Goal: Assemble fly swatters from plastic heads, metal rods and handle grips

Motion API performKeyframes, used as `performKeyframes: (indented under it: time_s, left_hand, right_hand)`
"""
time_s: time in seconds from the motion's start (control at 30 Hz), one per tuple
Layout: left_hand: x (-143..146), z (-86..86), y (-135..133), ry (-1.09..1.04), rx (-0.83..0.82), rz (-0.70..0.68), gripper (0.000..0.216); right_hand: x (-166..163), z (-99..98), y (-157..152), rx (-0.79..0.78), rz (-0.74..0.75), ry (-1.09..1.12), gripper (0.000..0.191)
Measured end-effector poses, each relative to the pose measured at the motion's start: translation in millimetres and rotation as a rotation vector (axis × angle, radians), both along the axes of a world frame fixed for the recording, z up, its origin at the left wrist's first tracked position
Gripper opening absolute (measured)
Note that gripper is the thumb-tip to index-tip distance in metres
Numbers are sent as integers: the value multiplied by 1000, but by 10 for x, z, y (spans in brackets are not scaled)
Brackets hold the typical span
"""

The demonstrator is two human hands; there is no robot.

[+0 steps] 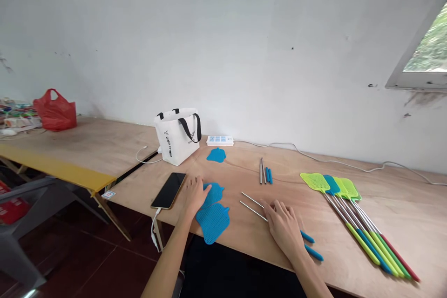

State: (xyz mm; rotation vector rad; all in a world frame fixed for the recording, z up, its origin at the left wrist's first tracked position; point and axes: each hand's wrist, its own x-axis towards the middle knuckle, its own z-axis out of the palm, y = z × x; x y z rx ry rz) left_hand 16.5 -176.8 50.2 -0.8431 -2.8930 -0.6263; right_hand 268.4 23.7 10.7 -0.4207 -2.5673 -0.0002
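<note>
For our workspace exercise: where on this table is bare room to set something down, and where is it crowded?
Bare wood lies between the white bag and the red bag, and between the short rods and the finished swatters. It is crowded around the left hand, phone, blue heads and right hand.

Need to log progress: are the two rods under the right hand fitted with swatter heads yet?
No: both rods end bare; loose blue heads lie beside them.

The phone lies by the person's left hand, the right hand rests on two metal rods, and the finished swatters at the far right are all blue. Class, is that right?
Not quite. The head view shows the finished swatters have mostly green heads, with only one blue. The phone does lie by the left hand, and the right hand rests on the metal rods.
</note>
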Motion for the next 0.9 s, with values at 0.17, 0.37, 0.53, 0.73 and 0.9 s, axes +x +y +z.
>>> performKeyframes:
  time_s: [0.17,0.37,0.53,0.73,0.9]
  left_hand:
    - [-79,125,-156,48,-58,63,50]
    - [-400,239,-891,79,-52,330,79]
    - [-475,83,-1230,-104,-193,263,107]
    - [-576,92,-1121,-123,-167,215,89]
    - [-581,165,-1067,-261,-36,130,91]
  right_hand:
    - [31,85,-19,11,56,18,34]
    - [58,39,57,35,109,-14,26]
    - [1,-21,49,20,75,-37,29]
    - [2,-42,44,8,74,-38,29]
    - [21,-97,74,9,67,-37,33]
